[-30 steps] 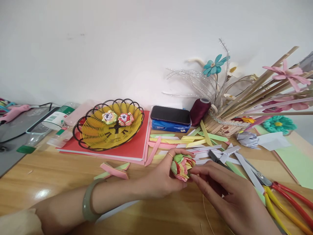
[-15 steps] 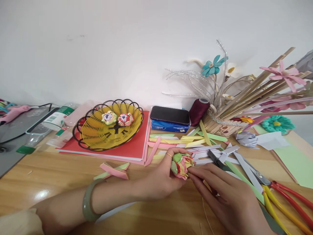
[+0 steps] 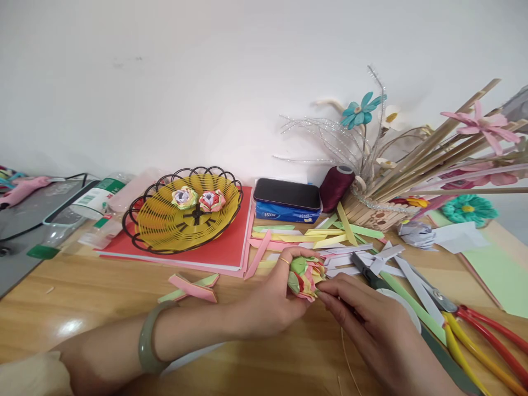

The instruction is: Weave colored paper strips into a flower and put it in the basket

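A folded paper flower [image 3: 307, 276] in green, pink, yellow and red is cupped in my left hand [image 3: 270, 302], whose fingers wrap round its far and near sides. My right hand [image 3: 371, 322] pinches at the flower's right lower edge with thumb and fingertips pressed together. Whatever small part lies between those fingertips is hidden. A thin tan thread [image 3: 345, 352] hangs below my right hand down to the tabletop. Partly behind that hand lie scissors with a dark handle [image 3: 367, 270] and a white round piece [image 3: 406, 308].
A yellow basket [image 3: 165, 231] with two paper flowers sits on red paper [image 3: 231, 250]. Behind are a phone [image 3: 286, 193] on a blue tissue pack and a maroon thread spool [image 3: 337, 187]. Paper strips [image 3: 264, 254], red-and-yellow-handled cutters [image 3: 466, 330] and a stick-filled container [image 3: 371, 212] crowd the right.
My right hand has shifted slightly left and its fingers have curled a little, uncovering more of the white round piece. My left hand and the flower stay almost still.
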A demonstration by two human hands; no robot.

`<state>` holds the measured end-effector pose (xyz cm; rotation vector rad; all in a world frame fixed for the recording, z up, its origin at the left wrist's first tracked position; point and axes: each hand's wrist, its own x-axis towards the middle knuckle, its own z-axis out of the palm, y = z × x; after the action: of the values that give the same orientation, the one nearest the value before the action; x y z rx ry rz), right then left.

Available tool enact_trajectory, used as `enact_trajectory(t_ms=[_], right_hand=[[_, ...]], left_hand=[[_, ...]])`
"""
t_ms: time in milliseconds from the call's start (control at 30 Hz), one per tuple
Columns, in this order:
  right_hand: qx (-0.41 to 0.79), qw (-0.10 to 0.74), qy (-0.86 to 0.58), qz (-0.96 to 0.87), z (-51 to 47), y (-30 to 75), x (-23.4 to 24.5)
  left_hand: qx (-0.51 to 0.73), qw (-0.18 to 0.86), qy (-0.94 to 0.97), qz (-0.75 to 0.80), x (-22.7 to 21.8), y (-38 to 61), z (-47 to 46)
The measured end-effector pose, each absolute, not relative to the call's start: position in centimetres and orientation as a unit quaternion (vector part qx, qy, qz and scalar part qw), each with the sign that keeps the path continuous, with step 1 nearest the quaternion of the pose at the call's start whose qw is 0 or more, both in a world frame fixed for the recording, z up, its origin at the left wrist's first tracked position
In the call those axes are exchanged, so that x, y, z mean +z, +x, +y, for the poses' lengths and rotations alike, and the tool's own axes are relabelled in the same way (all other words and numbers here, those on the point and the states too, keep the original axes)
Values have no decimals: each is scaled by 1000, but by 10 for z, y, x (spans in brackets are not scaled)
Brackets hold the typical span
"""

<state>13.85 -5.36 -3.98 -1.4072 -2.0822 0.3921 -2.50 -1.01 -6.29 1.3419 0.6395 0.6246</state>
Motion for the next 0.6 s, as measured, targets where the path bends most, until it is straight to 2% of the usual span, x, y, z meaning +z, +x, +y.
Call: enact_trajectory(t_ms=[600], right_hand=[[190, 290, -554, -757, -54, 138, -39]], left_hand=[[232, 736, 574, 273, -58, -23, -8]])
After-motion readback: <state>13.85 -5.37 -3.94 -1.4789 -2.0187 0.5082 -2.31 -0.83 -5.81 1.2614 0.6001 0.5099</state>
